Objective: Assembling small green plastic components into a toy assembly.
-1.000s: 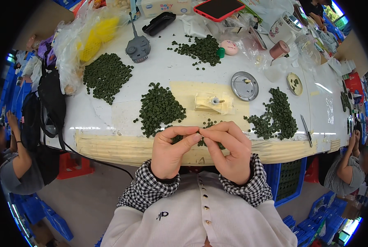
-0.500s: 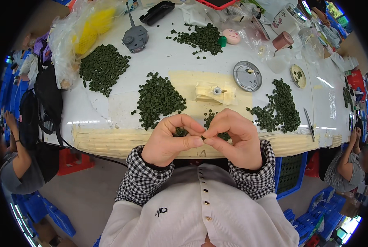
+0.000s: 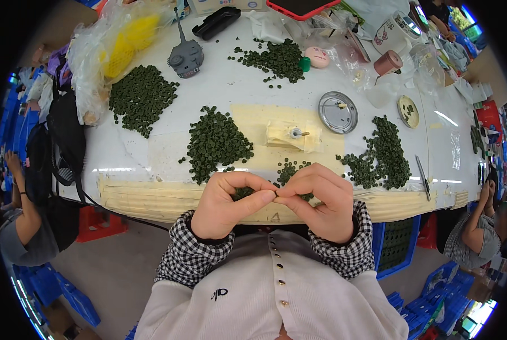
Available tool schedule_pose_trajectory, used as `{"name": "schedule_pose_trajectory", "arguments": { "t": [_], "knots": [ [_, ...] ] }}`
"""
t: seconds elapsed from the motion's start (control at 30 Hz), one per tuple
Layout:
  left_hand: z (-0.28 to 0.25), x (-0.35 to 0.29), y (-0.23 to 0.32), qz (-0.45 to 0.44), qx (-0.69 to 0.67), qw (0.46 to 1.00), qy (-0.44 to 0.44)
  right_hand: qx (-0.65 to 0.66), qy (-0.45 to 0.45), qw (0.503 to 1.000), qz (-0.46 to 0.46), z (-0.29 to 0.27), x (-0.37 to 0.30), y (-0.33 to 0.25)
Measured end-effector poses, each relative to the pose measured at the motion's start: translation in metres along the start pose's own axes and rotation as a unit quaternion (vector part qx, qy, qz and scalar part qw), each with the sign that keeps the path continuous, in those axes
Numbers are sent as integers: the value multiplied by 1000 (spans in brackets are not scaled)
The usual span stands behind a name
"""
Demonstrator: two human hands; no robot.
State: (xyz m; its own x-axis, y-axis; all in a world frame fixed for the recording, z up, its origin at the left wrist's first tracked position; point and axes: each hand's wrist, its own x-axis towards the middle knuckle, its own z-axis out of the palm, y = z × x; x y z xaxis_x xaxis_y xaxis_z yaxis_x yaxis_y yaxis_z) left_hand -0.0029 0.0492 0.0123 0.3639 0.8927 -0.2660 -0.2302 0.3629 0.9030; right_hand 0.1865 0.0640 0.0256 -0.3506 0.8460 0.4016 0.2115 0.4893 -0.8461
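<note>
My left hand [image 3: 226, 204] and my right hand [image 3: 320, 199] meet at the fingertips over the table's near edge. Both are closed in a pinch on a small dark green part, nearly hidden between the thumbs and forefingers. Behind and below the fingers lie a few more small green round parts [image 3: 290, 169], partly covered by the hands. A larger heap of green round parts [image 3: 216, 141] is just beyond my left hand. Beyond my right hand, another heap [image 3: 388, 156] spreads out. Straight ahead, a small fixture wrapped in cream tape [image 3: 284, 135] holds a short metal peg.
Further heaps lie at far left [image 3: 142, 97] and far centre [image 3: 282, 59]. A grey toy tank turret [image 3: 185, 58], a round metal lid [image 3: 338, 112], a shallow dish [image 3: 408, 111], tweezers [image 3: 423, 177] and a mug [image 3: 390, 34] stand around. Other people sit at both sides.
Both hands stay pinched together and have shifted slightly left and down in the picture. The green part between the fingertips shows less than before. The whole view has tilted a little.
</note>
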Motion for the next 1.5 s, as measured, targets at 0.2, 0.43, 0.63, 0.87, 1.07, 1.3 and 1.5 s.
{"name": "schedule_pose_trajectory", "arguments": {
  "t": [0.2, 0.43, 0.63, 0.87, 1.07, 1.3, 1.5],
  "knots": [
    [4, 0, -5, 11, -42, 999, 27, 12, 13, 1000, 12, 3, -2, 4],
    [13, 1, -7, 14, -53, 996, 77, 52, 31, 997, 49, 4, -3, 12],
    [14, 1, -7, 32, -8, 995, 91, 24, 50, 998, 3, 7, -2, 14],
    [13, 1, -9, 31, -41, 995, 89, -35, 40, 997, -60, 10, 1, 15],
    [7, 0, -8, 33, -19, 997, 74, -34, 39, 996, -69, 13, -1, 18],
    [4, 1, -6, 30, 1, 998, 63, -32, 37, 997, -68, 14, -1, 19],
    [-2, 1, -5, 23, 5, 999, 32, -25, 30, 997, -69, 13, -2, 21]
  ]
}}
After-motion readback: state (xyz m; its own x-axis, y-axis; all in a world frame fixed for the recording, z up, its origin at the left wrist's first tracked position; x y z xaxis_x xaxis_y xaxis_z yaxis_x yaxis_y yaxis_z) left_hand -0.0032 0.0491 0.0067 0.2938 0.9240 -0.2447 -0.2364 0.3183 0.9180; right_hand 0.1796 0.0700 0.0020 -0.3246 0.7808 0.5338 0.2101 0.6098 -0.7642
